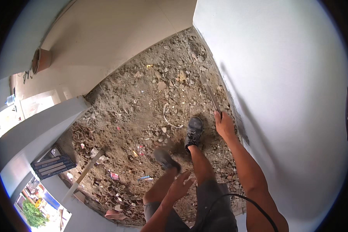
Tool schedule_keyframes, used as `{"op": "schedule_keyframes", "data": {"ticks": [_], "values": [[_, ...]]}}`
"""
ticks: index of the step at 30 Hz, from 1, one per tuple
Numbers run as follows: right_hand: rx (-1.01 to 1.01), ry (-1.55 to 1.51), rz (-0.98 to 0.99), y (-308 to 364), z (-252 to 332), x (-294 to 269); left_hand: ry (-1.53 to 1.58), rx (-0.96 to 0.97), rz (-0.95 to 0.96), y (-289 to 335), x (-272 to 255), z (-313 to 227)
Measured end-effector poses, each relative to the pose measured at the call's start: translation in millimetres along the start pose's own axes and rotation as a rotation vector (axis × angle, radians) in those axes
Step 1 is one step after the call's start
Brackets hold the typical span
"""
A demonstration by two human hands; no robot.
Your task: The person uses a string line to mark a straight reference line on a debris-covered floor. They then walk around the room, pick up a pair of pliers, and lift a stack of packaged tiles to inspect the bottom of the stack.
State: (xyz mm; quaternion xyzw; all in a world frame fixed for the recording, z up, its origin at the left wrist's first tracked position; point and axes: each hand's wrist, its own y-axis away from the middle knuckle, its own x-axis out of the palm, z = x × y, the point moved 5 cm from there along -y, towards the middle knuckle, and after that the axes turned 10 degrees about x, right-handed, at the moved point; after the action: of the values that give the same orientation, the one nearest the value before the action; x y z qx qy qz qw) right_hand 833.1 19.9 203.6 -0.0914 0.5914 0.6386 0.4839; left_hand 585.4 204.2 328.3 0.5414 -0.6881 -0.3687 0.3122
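Observation:
My right hand [225, 125] is closed round the near end of a long, narrow bar-like tool [211, 95]. The tool slants up and away over the rubble, close to the white wall; its exact kind is unclear, and its far end looks lighter and blurred. My left hand [179, 186] hangs in front of my left knee with its fingers apart, holding nothing. Below are my dark shoes, the right one [194, 129] on the rubble and the left one [166, 159] smeared by motion. Stony, broken ground [143, 96] spreads round both feet.
A white wall [290, 77] rises along my right side, a beige one [116, 34] ahead. At left, a long-handled tool [83, 174] slants over the debris near a dark blue patterned box [53, 166]. A curved white strip [166, 116] lies ahead; a black cable [255, 203] crosses my lap.

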Motion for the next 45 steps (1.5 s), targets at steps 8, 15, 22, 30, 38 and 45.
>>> {"op": "schedule_keyframes", "data": {"ticks": [8,15,22,30,38,45], "values": [[-0.762,-0.157,-0.341,-63.8,157.3,-27.6,-0.157,-0.040,0.153,-109.0,-27.9,59.8],[0.136,0.095,-0.094,-194.9,61.3,54.5,-0.176,0.021,0.177,-149.8,-60.4,62.6],[-0.644,0.092,-0.481,-119.7,132.3,44.8,-0.137,-0.013,0.151,-158.3,-67.1,64.6],[0.110,-0.064,-0.164,-147.5,98.9,44.1,-0.128,0.023,0.083,-170.1,-78.5,82.8],[-0.424,0.069,-0.436,-132.2,84.7,43.4,-0.120,0.015,0.082,-169.4,-77.8,83.0],[0.146,-0.171,-0.064,-130.1,84.8,57.9,-0.172,0.024,0.075,-173.5,-67.4,92.9]]}}
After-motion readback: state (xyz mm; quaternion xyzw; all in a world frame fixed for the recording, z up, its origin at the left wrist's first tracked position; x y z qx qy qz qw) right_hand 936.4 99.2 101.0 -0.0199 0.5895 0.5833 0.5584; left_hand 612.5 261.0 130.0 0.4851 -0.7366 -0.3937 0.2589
